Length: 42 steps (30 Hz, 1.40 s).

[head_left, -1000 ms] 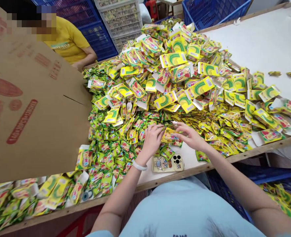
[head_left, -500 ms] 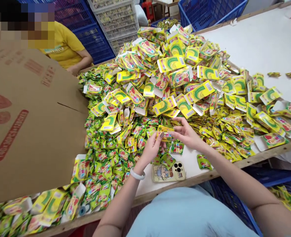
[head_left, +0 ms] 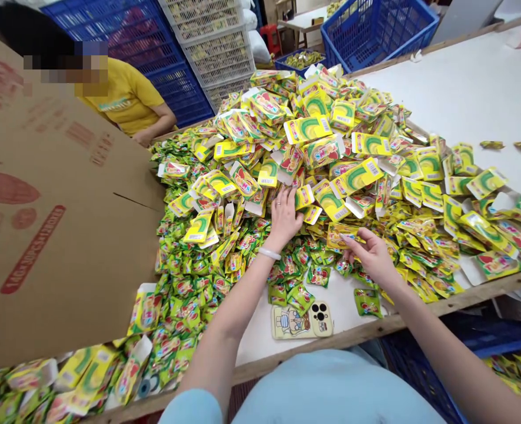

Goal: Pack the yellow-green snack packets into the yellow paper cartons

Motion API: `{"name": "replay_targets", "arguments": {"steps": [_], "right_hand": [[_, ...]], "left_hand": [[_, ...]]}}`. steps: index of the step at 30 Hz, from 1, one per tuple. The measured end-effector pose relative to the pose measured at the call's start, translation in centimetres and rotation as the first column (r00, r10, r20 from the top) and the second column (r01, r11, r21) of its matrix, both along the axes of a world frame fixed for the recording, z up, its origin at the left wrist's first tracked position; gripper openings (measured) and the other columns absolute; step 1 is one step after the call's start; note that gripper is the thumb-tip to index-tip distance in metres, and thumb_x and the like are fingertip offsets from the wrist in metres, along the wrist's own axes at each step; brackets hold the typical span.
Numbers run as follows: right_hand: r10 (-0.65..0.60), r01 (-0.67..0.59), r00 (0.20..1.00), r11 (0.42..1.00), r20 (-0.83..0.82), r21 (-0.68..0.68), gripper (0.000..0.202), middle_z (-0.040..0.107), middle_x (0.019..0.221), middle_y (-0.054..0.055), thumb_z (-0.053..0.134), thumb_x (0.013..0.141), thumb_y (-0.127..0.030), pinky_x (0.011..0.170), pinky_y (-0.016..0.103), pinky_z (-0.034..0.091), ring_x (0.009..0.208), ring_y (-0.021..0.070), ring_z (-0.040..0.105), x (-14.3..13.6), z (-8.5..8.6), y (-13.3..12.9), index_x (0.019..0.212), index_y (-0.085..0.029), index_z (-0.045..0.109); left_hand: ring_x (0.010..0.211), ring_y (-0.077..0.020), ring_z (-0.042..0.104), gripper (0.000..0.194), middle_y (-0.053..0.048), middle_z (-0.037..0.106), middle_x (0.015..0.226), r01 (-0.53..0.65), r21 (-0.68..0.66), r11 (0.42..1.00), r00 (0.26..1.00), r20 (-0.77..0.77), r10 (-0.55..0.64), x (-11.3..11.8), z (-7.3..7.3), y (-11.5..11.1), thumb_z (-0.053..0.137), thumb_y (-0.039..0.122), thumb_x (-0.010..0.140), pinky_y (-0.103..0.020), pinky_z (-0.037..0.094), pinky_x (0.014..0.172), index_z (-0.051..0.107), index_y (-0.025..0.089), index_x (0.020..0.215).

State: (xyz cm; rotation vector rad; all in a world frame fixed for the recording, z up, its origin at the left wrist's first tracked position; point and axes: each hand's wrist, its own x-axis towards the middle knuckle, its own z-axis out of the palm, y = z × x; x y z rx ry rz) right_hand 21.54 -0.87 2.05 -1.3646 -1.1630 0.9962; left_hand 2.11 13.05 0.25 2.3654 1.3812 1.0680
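My left hand [head_left: 285, 222] reaches into the pile, its fingers stretched over a yellow carton [head_left: 305, 197] and covering that box's left part. Its thumb lies near the carton's lower side. My right hand [head_left: 372, 257] pinches a yellow candy packet [head_left: 337, 235] between thumb and fingers; whether more than one packet is in the grip I cannot tell. Below my hands lie loose green candy packets [head_left: 318, 275] and a phone in a cream cartoon case [head_left: 302, 321]. A single green packet [head_left: 367, 302] rests near the table edge.
A large cardboard box [head_left: 88, 247] stands at left, with a person in a yellow shirt [head_left: 130, 94] behind it. Cartons [head_left: 357, 176] are heaped across the white table [head_left: 454, 76]. Blue crates [head_left: 375, 29] and white crates [head_left: 207, 41] stand beyond. A wooden edge [head_left: 352, 338] runs along the front.
My left hand has let go of the yellow packet and moved up onto the carton in the pile. My right hand now holds the packet, farther right. The view has shifted slightly.
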Motion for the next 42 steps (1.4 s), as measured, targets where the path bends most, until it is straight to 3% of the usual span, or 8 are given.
{"name": "replay_targets", "arguments": {"steps": [4, 7, 12, 17, 23, 30, 38, 42], "right_hand": [[0.01, -0.012, 0.999, 0.998, 0.041, 0.063, 0.04, 0.062, 0.06, -0.002, 0.076, 0.077, -0.058, 0.04, 0.028, 0.041, 0.045, 0.0145, 0.054, 0.1, 1.8, -0.4, 0.08, -0.024, 0.055], [0.002, -0.015, 0.998, 0.979, 0.062, 0.203, 0.034, 0.066, 0.074, 0.0, 0.078, 0.078, -0.052, 0.04, 0.027, 0.043, 0.047, 0.0119, 0.054, -1.2, 4.9, -0.3, 0.086, -0.024, 0.059], [0.162, -0.286, 0.938, 0.861, 0.305, 0.42, 0.022, 0.069, 0.093, 0.004, 0.068, 0.09, -0.042, 0.053, 0.028, 0.053, 0.059, 0.013, 0.059, -5.1, 9.1, 0.4, 0.103, -0.025, 0.063], [0.268, -0.654, 0.593, 0.71, 0.759, 0.261, 0.019, 0.067, 0.097, 0.008, 0.053, 0.098, -0.032, 0.072, 0.031, 0.055, 0.086, 0.0197, 0.065, -5.7, 9.9, 0.7, 0.106, -0.023, 0.068], [0.364, -0.749, 0.202, 0.655, 0.909, -0.096, 0.027, 0.064, 0.099, 0.008, 0.05, 0.096, -0.014, 0.061, 0.025, 0.047, 0.068, 0.0144, 0.061, -5.1, 9.2, -0.6, 0.114, -0.02, 0.068], [0.358, -0.704, 0.413, 0.709, 0.837, 0.045, 0.019, 0.066, 0.09, 0.006, 0.052, 0.099, -0.022, 0.072, 0.026, 0.051, 0.081, 0.0171, 0.065, -4.8, 6.5, -2.1, 0.105, -0.021, 0.07], [0.442, -0.633, 0.222, 0.743, 0.869, -0.216, 0.029, 0.059, 0.106, 0.012, 0.058, 0.097, -0.039, 0.074, 0.031, 0.052, 0.092, 0.0227, 0.064, -2.9, 3.5, -6.0, 0.117, -0.023, 0.072], [0.468, -0.562, 0.327, 0.795, 0.821, -0.23, 0.019, 0.054, 0.107, 0.011, 0.061, 0.096, -0.031, 0.08, 0.034, 0.053, 0.096, 0.023, 0.061, -1.9, 2.1, -6.9, 0.107, -0.023, 0.075]], "left_hand": [[0.128, -0.0267, 0.055, 0.047, -0.018, 0.06, 0.134, -0.022, -0.053, 0.998, 0.938, 0.344, 0.039, -1.0, -1.4, -1.0, 0.05, 0.015, 0.087, -0.044, 0.041, 0.112, 0.049, 0.014, 0.133], [0.111, -0.0223, 0.064, 0.037, -0.014, 0.067, 0.121, 0.147, -0.19, 0.971, 0.793, 0.61, -0.001, -2.6, -0.9, -4.5, 0.053, 0.025, 0.09, -0.04, 0.049, 0.102, 0.053, 0.016, 0.125], [0.08, -0.0183, 0.064, 0.026, -0.006, 0.069, 0.087, 0.515, -0.392, 0.762, 0.647, 0.761, -0.046, -3.7, 0.6, -11.2, 0.07, 0.037, 0.081, -0.036, 0.055, 0.083, 0.061, 0.015, 0.09], [0.074, -0.0168, 0.061, 0.035, -0.003, 0.062, 0.082, 0.621, -0.425, 0.658, 0.609, 0.791, -0.063, -4.6, 1.4, -13.9, 0.076, 0.035, 0.076, -0.033, 0.054, 0.072, 0.056, 0.016, 0.099], [0.106, -0.0257, 0.065, 0.071, -0.01, 0.062, 0.12, 0.626, -0.42, 0.657, 0.685, 0.698, -0.206, -5.0, 0.6, -14.0, 0.072, 0.024, 0.08, -0.036, 0.056, 0.088, 0.038, 0.02, 0.142], [0.093, -0.0205, 0.066, 0.081, -0.009, 0.065, 0.117, 0.641, -0.517, 0.568, 0.693, 0.707, -0.139, -5.4, -1.3, -16.2, 0.071, 0.021, 0.079, -0.035, 0.057, 0.085, 0.032, 0.025, 0.15], [0.077, -0.0177, 0.065, 0.08, -0.005, 0.068, 0.102, 0.536, -0.692, 0.483, 0.826, 0.547, -0.134, -4.8, -3.0, -18.0, 0.068, 0.021, 0.08, -0.032, 0.055, 0.074, 0.031, 0.024, 0.151], [0.086, -0.0207, 0.067, 0.087, -0.007, 0.069, 0.105, 0.581, -0.656, 0.481, 0.812, 0.505, -0.291, -2.6, -2.5, -17.0, 0.068, 0.02, 0.081, -0.035, 0.055, 0.082, 0.023, 0.022, 0.155]]}}
